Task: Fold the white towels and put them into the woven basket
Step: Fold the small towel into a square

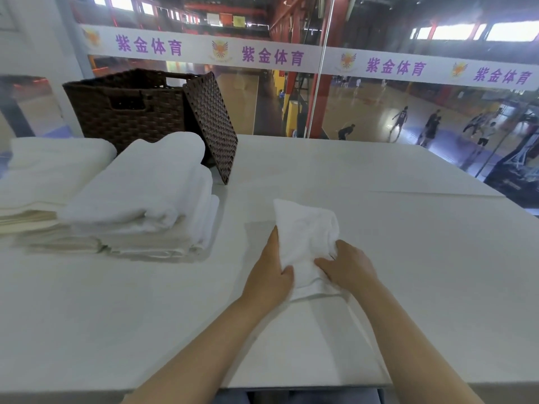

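Centrally, a small folded white towel (303,243) was held on the white surface (408,243), gripped along its left edge by the left hand (269,277) and pinched at its near right corner by the right hand (347,265). A stack of white towels (140,199) was piled at the left, in front of the dark woven basket (128,109), against which its lid (211,123) was leaned. "紫金体育" was printed in purple along the window banner (271,56).

Even, bright light; soft shadows on table (379,258). Wide-angle bending at edges; glass wall (379,112) possibly reflecting, background soft.
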{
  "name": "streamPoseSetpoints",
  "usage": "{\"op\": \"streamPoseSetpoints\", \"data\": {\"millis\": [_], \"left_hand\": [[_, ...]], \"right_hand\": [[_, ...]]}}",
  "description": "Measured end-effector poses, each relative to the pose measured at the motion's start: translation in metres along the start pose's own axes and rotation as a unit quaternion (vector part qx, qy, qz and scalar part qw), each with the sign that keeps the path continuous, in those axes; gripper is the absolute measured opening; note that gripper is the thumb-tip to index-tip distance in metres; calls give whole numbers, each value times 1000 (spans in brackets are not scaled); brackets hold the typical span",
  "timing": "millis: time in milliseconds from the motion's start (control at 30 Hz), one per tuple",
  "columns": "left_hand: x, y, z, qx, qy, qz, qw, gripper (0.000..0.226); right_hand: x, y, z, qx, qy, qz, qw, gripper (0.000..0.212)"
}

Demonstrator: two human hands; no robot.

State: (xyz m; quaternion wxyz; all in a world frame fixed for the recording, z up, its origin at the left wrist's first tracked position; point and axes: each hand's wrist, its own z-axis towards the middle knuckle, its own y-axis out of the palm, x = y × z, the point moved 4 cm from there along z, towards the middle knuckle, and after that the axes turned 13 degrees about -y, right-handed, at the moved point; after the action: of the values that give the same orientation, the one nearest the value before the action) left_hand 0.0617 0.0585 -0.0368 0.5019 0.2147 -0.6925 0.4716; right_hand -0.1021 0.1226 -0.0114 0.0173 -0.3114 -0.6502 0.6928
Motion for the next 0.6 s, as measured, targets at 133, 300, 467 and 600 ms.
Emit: {"op": "streamPoseSetpoints", "data": {"millis": [133, 300, 467, 600], "left_hand": [[6, -10, -2, 16, 10, 85, 996, 80], [16, -58, -5, 17, 47, 146, 988, 81], [45, -135, -12, 131, 84, 168, 973, 77], [64, -202, -20, 233, 71, 166, 956, 71]], "right_hand": [[-13, 5, -9, 18, -20, 29, 999, 33], [-38, 4, -13, 17, -45, 127, 991, 32], [-111, -29, -10, 103, -137, 199, 965, 55], [-178, -61, -11, 165, -262, 253, 917, 68]]}}
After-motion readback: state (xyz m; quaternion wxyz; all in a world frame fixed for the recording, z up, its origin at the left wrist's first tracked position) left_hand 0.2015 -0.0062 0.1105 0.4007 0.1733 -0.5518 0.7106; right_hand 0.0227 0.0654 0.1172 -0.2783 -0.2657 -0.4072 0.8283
